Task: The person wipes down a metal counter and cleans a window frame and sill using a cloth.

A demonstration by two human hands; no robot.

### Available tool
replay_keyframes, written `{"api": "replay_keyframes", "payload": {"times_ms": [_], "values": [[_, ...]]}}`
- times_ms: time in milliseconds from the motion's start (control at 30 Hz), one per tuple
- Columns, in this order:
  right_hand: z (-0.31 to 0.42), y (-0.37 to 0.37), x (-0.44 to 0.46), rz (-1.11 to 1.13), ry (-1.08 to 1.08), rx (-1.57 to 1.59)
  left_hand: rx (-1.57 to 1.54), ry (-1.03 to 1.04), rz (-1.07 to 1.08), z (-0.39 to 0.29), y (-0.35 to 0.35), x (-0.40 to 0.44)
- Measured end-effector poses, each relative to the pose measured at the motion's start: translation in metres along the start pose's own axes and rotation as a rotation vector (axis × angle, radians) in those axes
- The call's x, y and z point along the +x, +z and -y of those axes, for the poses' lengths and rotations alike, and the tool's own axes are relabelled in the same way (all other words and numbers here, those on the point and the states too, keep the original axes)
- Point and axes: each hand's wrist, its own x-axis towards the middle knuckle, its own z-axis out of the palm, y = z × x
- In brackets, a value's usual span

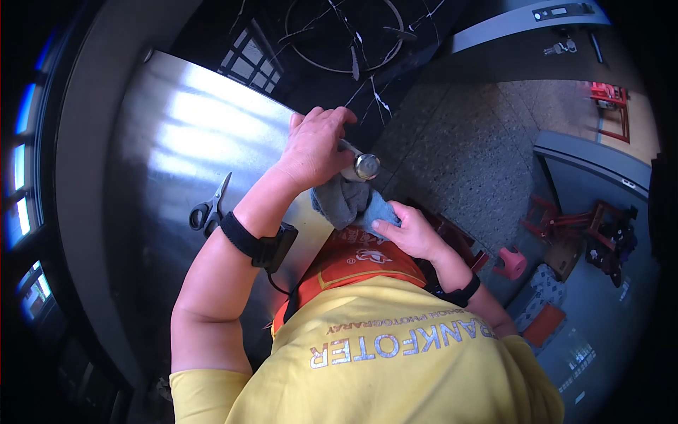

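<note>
My left hand point(316, 145) is closed round a silver, shiny cylinder with a round end point(366, 166). Its exact kind cannot be made out, and my fingers and the cloth hide much of it. A grey-blue cloth point(346, 201) hangs bunched just below the cylinder, against it or very close. My right hand point(415, 232) pinches the cloth's lighter blue end between thumb and fingers, in front of my red apron point(364, 261). Black-handled scissors point(209, 212) lie on the metal tabletop point(166, 159), left of my left forearm, blades partly together.
Beyond the tabletop is a dark, glossy, white-veined surface point(378, 99) with a ring-shaped reflection or pattern. To the right lies a speckled stone floor point(459, 141). Further off stand a pink stool point(510, 262), reddish wooden stools point(540, 215) and a box point(563, 256).
</note>
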Motion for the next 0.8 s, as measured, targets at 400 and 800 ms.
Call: {"api": "replay_keyframes", "payload": {"times_ms": [400,800], "values": [[0.001,-0.004,-0.003,-0.006,0.007,0.016,0.042,-0.163,0.035,-0.001,0.003,0.007],[-0.003,-0.006,-0.003,0.002,-0.008,0.012,0.069,-0.168,0.022,-0.003,0.004,0.003]]}}
